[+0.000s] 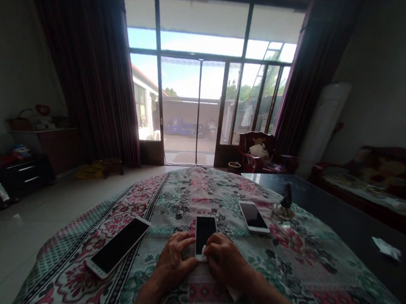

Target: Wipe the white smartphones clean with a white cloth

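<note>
A white phone with a dark screen lies upright in line with me on the patterned tablecloth. My left hand rests at its left edge, thumb and fingers apart, touching the side. Over the lower right of the screen is my right hand, its fingers pinched round a small white wad, perhaps tissue. A larger white phone lies slanted on the left. Another white phone lies to the right. Something pale shows under my right wrist.
A small dark figure on a clear base stands at the right of the cloth. Beyond is a dark table with a crumpled white packet. Wooden chairs, curtains and a glass door are farther back.
</note>
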A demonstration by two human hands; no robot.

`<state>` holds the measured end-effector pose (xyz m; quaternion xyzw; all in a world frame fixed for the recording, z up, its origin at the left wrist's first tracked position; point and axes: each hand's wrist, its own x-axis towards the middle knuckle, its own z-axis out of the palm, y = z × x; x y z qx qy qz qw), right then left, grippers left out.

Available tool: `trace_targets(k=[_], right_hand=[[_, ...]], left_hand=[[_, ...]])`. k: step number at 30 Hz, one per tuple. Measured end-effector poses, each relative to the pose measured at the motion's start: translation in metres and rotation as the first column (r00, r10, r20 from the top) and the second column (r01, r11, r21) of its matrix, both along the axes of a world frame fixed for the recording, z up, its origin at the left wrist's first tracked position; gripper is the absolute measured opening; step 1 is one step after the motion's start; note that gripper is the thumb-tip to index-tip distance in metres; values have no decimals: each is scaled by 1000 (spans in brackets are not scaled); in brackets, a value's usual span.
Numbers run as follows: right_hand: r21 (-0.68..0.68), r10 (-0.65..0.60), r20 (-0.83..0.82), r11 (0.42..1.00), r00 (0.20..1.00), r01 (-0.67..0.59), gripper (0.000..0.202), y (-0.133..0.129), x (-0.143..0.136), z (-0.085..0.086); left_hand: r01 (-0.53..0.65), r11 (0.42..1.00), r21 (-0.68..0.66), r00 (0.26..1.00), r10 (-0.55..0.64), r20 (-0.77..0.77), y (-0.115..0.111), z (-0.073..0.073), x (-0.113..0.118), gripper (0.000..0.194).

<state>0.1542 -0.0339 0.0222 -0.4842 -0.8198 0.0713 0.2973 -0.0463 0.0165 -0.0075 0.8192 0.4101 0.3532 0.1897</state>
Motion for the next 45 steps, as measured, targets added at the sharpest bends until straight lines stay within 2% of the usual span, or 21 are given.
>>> trace_targets(k=[6,11,14,23,28,31,36,42,45], right_hand=[[-9,-103,-24,995,994,103,21,-2,23,3],[7,-26,4,1000,1000,25,23,-9,17,3],[4,-32,-6,999,999,32,23,-4,15,2],[-27,-188,-32,982,982,187,22,47,26,4],[-16,-290,58,956,955,291,21,76,21,8],[-6,-325,89,945,942,327,22,84,17,11],[20,-292,102,956,951,292,24,67,11,10],[31,-87,132,996,987,84,19,13,7,-1],[24,-9,143,1000,990,5,19,-3,7,-3]], left_hand=[[31,998,-55,999,-31,-12,-2,10,0,44],[19,998,-66,1000,-20,-13,-3,12,1,43],[17,996,-83,999,-20,-30,-3,14,1,42],[16,998,-65,999,-19,-46,1,7,0,44],[15,999,-53,998,-18,-59,2,8,1,43],[12,997,-72,996,-18,-84,2,11,2,43],[13,999,-40,998,-16,-66,3,8,2,44],[18,999,-43,999,-20,-38,4,6,3,44],[6,998,-60,999,-9,-52,3,9,3,45]])
